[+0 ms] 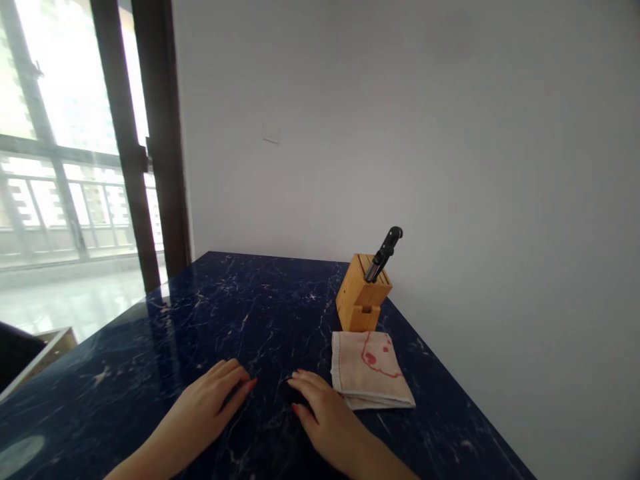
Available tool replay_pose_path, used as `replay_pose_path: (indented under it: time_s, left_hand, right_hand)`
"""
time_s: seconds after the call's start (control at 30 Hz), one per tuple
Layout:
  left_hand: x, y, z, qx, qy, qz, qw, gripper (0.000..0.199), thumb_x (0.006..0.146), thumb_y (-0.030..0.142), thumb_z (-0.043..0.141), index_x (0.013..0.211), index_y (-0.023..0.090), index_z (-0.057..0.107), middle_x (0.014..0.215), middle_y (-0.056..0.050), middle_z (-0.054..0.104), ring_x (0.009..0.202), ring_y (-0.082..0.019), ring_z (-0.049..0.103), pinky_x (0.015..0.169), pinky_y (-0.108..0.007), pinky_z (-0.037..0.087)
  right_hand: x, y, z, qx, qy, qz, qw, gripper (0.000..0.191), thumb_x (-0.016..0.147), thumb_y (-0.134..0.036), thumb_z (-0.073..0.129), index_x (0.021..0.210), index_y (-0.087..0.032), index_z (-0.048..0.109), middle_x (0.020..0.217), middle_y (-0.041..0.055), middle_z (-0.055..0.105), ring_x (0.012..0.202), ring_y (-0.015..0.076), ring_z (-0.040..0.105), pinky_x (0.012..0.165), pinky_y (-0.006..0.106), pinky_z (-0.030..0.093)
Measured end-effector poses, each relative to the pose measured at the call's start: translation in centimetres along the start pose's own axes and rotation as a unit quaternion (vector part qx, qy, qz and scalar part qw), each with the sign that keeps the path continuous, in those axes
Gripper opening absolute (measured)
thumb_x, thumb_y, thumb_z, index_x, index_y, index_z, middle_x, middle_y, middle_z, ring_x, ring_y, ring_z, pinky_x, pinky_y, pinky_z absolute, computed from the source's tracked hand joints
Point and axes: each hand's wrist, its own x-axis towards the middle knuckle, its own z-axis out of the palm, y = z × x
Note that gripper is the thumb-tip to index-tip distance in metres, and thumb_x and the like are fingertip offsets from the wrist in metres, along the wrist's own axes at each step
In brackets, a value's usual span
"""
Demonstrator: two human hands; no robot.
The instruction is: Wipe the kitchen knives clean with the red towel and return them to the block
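Note:
My left hand (213, 405) rests on the dark blue marbled table (270, 300), its fingers loosely curved and the thumb apart, with nothing in it. To its right, my right hand (323, 413) lies on the same surface, also empty, thumb separated from the bent fingers. A folded pale pink cloth (367, 370) with a red drawing is just beyond and to the right of my right hand, not held. Behind the cloth stands a wooden knife block (360, 293), with a black-handled knife (385, 252) sticking up out of its slots.
A plain grey wall (450, 200) runs along the back and right of the table. On the left is a dark-framed glass door (160, 133) with a railing beyond it. Part of a dark seat with a light frame (43, 360) shows at the lower left edge.

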Motion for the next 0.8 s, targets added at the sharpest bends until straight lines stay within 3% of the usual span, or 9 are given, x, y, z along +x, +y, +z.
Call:
replay_pose_path:
  time_s: [0.13,0.27,0.4,0.57,0.8]
  left_hand:
    - [-0.2,-1.7,2.0,0.037,0.061,0.036,0.997,0.036,0.081,0.045,0.045,0.111,0.026,0.054,0.112,-0.001,0.059,0.107,-0.019,0.052,0.092,-0.032,0.043]
    - [-0.4,-2.8,3.2,0.058,0.098,0.047,0.992,0.043,0.079,0.045,0.048,0.117,0.025,0.051,0.120,0.000,0.056,0.109,-0.020,0.052,0.093,-0.033,0.044]
    - [-0.5,-2.4,3.0,0.035,0.084,0.054,0.994,0.042,0.081,0.043,0.047,0.120,0.028,0.049,0.123,0.002,0.053,0.109,-0.019,0.051,0.094,-0.031,0.042]
    - [-0.8,-1.1,2.6,0.009,0.024,0.068,0.997,0.044,0.083,0.041,0.045,0.126,0.032,0.042,0.128,0.003,0.047,0.113,-0.018,0.047,0.095,-0.031,0.040]
    - [-0.6,-1.1,2.2,0.000,0.019,0.063,0.998,0.045,0.083,0.041,0.044,0.127,0.030,0.040,0.129,0.001,0.046,0.115,-0.020,0.045,0.097,-0.034,0.038]
  right_hand:
    - [-0.1,0.2,-0.2,0.022,-0.007,0.003,1.000,0.040,0.082,-0.019,0.045,0.122,-0.019,0.047,0.126,0.0050,0.048,0.121,0.0144,0.037,0.104,0.029,0.026]
    - [-0.2,0.1,-0.1,0.035,-0.002,0.006,0.999,0.040,0.082,-0.020,0.045,0.122,-0.019,0.047,0.127,0.0048,0.047,0.121,0.0150,0.036,0.104,0.030,0.026]
    - [-0.3,0.2,0.2,0.022,0.007,0.037,0.999,0.043,0.082,-0.023,0.045,0.125,-0.019,0.043,0.130,0.0048,0.044,0.122,0.0161,0.035,0.104,0.031,0.024]
    - [-0.2,0.6,0.6,0.007,0.007,0.060,0.998,0.044,0.083,-0.028,0.045,0.126,-0.018,0.042,0.132,0.0052,0.041,0.123,0.0163,0.033,0.105,0.031,0.024]
    - [-0.2,0.8,0.5,0.015,-0.005,0.066,0.998,0.047,0.084,-0.034,0.044,0.128,-0.018,0.040,0.133,0.0062,0.039,0.124,0.0163,0.032,0.105,0.032,0.023]
